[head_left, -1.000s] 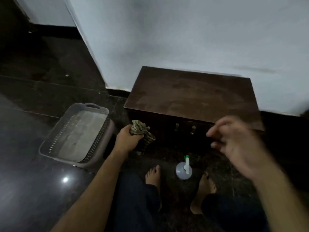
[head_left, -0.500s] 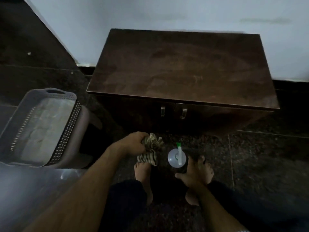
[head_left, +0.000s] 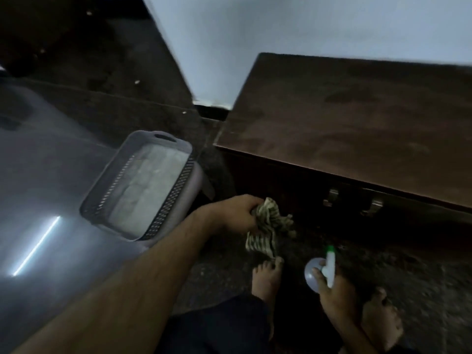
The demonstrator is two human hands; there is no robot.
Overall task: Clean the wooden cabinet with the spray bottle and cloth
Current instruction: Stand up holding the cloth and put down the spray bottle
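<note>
Between the person's two bare feet on the dark speckled stone floor (head_left: pixel 408 272), the right hand (head_left: pixel 337 293) is wrapped around the small translucent white plastic spray bottle (head_left: pixel 313 273), fingers curled over its round body and neck. The bottle's white trigger head with its green nozzle tip (head_left: pixel 330 249) juts out beyond the fingertips, pointing toward the cabinet front. Whether the bottle's base rests on the floor or is lifted clear cannot be told.

Up and to the left of that grip, the left hand (head_left: pixel 236 213) is clenched on the crumpled green-and-cream striped cloth (head_left: pixel 267 229). Most of the fabric spills out of the fist on the right side and hangs down toward the toes of the left foot (head_left: pixel 265 277), near them but not clearly touching.

Beyond both hands stands the low dark brown wooden cabinet (head_left: pixel 357 118), its flat top showing a dull, patchy film. Two small metal door handles (head_left: pixel 329 198) sit on its shadowed front, past the cloth and above the bottle. The cabinet's back edge meets the pale wall (head_left: pixel 281 29).

Left of the cloth hand, a grey perforated plastic basket (head_left: pixel 176 190) with a cut-out handle sits on the floor, close to the forearm, holding something pale and flat.
</note>
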